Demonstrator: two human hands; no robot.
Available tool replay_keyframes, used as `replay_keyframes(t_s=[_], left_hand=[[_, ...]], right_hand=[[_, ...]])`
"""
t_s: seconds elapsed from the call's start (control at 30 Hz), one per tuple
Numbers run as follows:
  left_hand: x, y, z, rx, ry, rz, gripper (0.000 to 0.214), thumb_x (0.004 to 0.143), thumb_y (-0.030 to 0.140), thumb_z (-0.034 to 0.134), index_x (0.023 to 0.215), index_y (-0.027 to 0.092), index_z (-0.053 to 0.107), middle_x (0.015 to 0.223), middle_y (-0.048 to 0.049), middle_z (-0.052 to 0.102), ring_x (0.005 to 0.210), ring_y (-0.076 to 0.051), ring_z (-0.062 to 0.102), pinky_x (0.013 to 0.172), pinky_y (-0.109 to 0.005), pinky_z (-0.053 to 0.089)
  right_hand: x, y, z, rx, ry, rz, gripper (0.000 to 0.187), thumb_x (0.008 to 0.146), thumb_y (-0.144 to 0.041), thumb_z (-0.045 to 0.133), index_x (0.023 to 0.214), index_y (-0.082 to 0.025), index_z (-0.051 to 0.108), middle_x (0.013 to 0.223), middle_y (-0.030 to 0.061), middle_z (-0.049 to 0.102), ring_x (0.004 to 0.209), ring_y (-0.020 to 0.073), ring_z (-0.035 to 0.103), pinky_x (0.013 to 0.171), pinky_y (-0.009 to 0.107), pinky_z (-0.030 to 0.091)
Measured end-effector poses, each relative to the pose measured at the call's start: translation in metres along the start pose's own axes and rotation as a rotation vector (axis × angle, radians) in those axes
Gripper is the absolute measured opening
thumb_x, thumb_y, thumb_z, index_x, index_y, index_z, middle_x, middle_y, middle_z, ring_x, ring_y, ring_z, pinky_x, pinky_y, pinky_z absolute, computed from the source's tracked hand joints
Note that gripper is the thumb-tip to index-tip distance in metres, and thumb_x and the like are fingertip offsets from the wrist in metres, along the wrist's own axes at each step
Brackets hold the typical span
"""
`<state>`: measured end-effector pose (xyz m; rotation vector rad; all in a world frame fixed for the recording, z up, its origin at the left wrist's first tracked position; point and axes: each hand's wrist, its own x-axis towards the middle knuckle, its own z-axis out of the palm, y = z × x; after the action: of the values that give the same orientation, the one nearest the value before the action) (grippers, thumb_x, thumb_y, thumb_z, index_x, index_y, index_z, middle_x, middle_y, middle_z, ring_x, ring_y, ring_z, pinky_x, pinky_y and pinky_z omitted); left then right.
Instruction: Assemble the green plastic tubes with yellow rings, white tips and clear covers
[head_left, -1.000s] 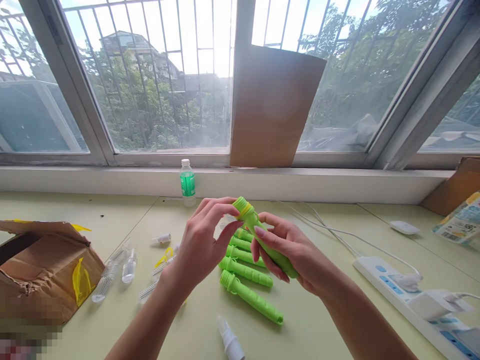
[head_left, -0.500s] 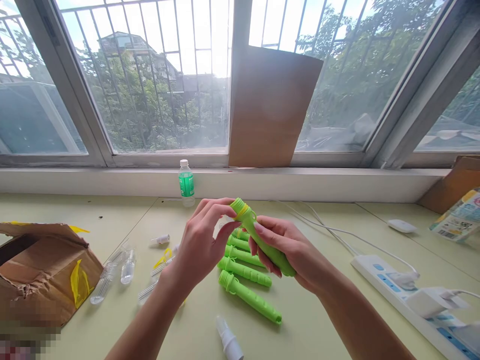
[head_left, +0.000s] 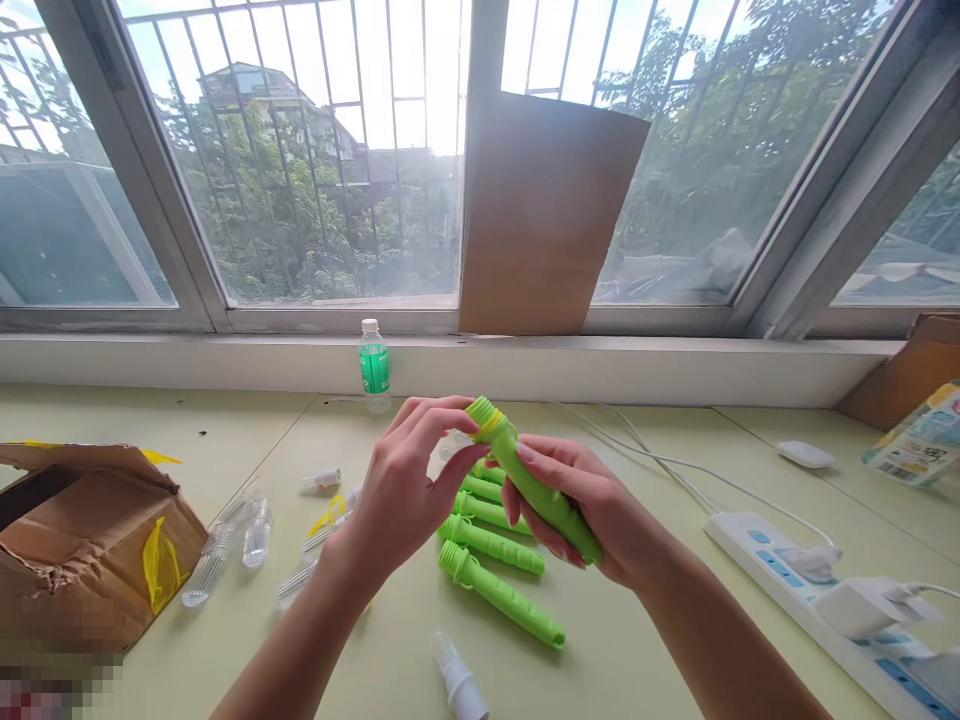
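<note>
My right hand [head_left: 570,485] is wrapped around the body of a green plastic tube [head_left: 541,492] with a threaded end and a yellow ring at its neck. The tube is tilted, threaded end up and to the left. My left hand [head_left: 412,470] pinches the neck by the ring between thumb and fingers. Beneath my hands several similar green tubes lie in a row, the nearest green tube [head_left: 502,602] fully visible, others partly hidden. A white and clear plastic piece [head_left: 459,678] lies close to the front edge of the view.
An opened cardboard box [head_left: 97,540] with yellow tape stands at left. Clear plastic tubes [head_left: 257,530] and a yellow strip [head_left: 328,514] lie beside it. A bottle [head_left: 374,368] stands by the sill. At right are a power strip [head_left: 795,600], cables and a white mouse [head_left: 806,455].
The held green tube has turned in my right hand, so its small side loop no longer shows. Its lower end has shifted slightly right and down. My left hand stays at the neck.
</note>
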<state>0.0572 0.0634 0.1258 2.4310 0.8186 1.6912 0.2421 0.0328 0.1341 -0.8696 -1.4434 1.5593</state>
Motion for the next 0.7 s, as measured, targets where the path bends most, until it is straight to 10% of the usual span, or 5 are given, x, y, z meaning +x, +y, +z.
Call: replay_keyframes(t_s=[0.7], left_hand=[[0.0007, 0.0023, -0.0035, -0.027, -0.05, 0.027, 0.028, 0.078, 0.017, 0.069, 0.103, 0.02, 0.056, 0.115, -0.0046, 0.063, 0.104, -0.016, 0.057, 0.088, -0.033, 0.053]], right_hand=[[0.0006, -0.0019, -0.0025, 0.026, -0.043, -0.034, 0.015, 0.091, -0.034, 0.054, 0.095, -0.02, 0.052, 0.065, 0.0014, 0.064, 0.03, 0.0044, 0.043, 0.028, 0.013, 0.024]])
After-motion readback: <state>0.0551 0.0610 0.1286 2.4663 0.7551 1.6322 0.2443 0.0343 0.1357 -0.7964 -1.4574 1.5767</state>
